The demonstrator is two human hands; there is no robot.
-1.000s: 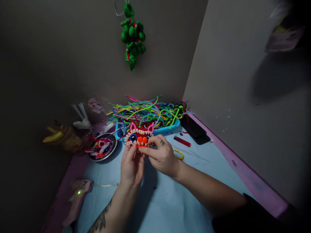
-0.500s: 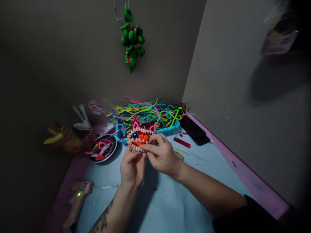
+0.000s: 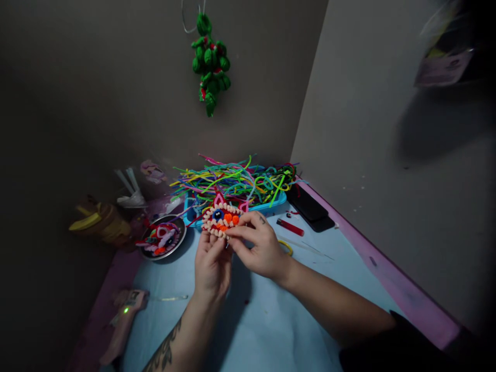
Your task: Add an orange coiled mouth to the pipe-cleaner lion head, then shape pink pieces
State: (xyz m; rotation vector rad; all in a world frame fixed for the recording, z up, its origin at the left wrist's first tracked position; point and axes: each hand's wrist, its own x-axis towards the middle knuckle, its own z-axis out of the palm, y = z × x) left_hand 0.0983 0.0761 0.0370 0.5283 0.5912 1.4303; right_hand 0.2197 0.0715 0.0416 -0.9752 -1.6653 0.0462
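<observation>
- Holding the fuzzy red-and-cream face (image 3: 220, 213) from below, the left hand (image 3: 212, 266) has its fingers closed on the lower edge.
- From where I stand, the right hand (image 3: 261, 248) pinches its lower right between nearly closed fingers.
- It's above the tabletop (image 3: 271, 320), before the blue tray (image 3: 267, 207).

Setting: a small craft corner; whether in a home or a workshop cannot be told. Evidence: blue-topped table (image 3: 279, 320) where two grey walls (image 3: 116, 77) meet; blue tray (image 3: 271, 207) heaped with coloured fuzzy strips (image 3: 232, 180), centre; pink gun-shaped tool (image 3: 121, 328), green light lit, lower left; green fuzzy ornament (image 3: 210, 58) hanging, upper centre.
</observation>
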